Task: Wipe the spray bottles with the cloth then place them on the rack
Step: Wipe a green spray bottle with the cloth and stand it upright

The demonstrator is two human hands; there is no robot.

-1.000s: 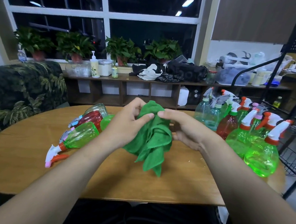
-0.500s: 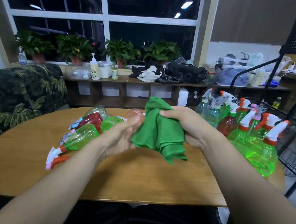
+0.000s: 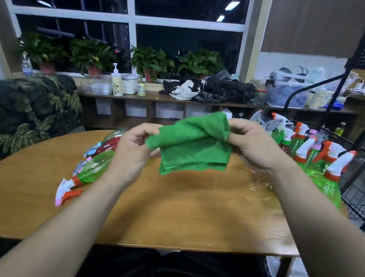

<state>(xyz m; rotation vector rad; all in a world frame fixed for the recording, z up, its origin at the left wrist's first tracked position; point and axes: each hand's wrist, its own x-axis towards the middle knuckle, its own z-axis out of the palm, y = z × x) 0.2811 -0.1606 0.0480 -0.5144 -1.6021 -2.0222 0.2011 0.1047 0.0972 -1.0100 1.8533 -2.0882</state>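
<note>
- From where does the view look?
- From the person's head: one wide-angle camera facing forward and down. Both forearms come in from the bottom corners.
- What sits in the centre?
- The left hand and right hand, both gripping the cloth.
- How near is it?
- Close. The hands are large in the picture, and the table spreads under them.
- How wide is it?
- Beyond the hands it reaches the window. Left of the left hand it takes in the lying bottles. Right of the right hand it takes in the standing bottles and the rack at the edge.
- Does any view overlap it?
- It is the only view.
</note>
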